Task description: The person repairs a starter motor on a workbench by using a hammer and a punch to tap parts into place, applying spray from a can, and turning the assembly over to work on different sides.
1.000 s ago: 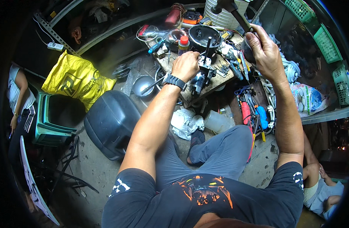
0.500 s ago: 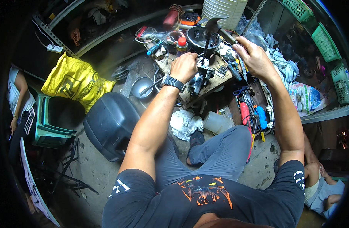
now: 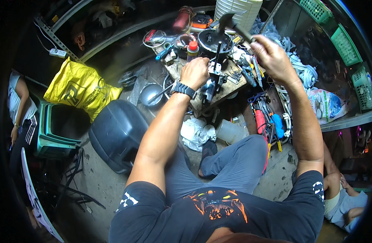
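My right hand point(image 3: 271, 56) grips a hammer point(image 3: 230, 22) by its handle, the dark head held just above a thin upright metal rod point(image 3: 216, 54). My left hand point(image 3: 195, 73), with a black wristwatch on its wrist, closes around that rod and steadies it on a metal machine part point(image 3: 210, 87) that lies on a low wooden block point(image 3: 218, 95). A round black part point(image 3: 212, 40) sits just behind the rod.
A red-capped bottle point(image 3: 193, 50) and loose tools lie on the block. Red and blue handled tools point(image 3: 271, 121) sit to the right, a dark engine cover point(image 3: 117, 133) and yellow bag point(image 3: 78, 89) to the left. A person sits at far left, another at lower right.
My right hand has swung the hammer down from its raised position until its head hangs close over the rod. My left hand has stayed on the rod.
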### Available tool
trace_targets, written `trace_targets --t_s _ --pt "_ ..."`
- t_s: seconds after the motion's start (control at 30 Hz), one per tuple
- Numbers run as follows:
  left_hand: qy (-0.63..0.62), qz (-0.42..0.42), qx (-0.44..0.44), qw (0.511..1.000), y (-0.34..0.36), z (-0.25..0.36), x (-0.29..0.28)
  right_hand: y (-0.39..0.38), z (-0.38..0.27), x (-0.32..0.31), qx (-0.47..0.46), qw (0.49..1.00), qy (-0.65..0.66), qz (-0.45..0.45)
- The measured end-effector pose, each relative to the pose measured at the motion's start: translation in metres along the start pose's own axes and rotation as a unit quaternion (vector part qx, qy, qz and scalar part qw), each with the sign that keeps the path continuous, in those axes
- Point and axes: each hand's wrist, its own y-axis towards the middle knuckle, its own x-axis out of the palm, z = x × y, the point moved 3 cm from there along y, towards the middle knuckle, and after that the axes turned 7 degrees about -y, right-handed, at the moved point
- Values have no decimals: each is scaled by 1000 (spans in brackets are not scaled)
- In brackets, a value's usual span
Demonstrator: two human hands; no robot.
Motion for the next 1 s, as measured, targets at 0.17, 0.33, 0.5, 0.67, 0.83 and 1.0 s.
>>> trace_targets --t_s 0.17,0.33,0.5,0.67,0.83,1.0 --pt "3 -17 -4 1000 2 1 3 -8 -5 -3 -15 991 34 125" --pt "6 -6 -20 1000 -5 6 1 0 3 5 -4 999 -15 -28" --pt "1 9 -3 1000 -1 1 1 -7 -8 -10 -23 993 19 112" --pt "4 2 -8 1000 -2 2 3 -3 5 10 -27 999 -28 -21" --pt "12 13 -2 1000 2 -5 4 -3 -12 -16 -36 993 14 107" --pt "5 34 0 999 1 -5 3 -11 0 2 -3 999 24 48"
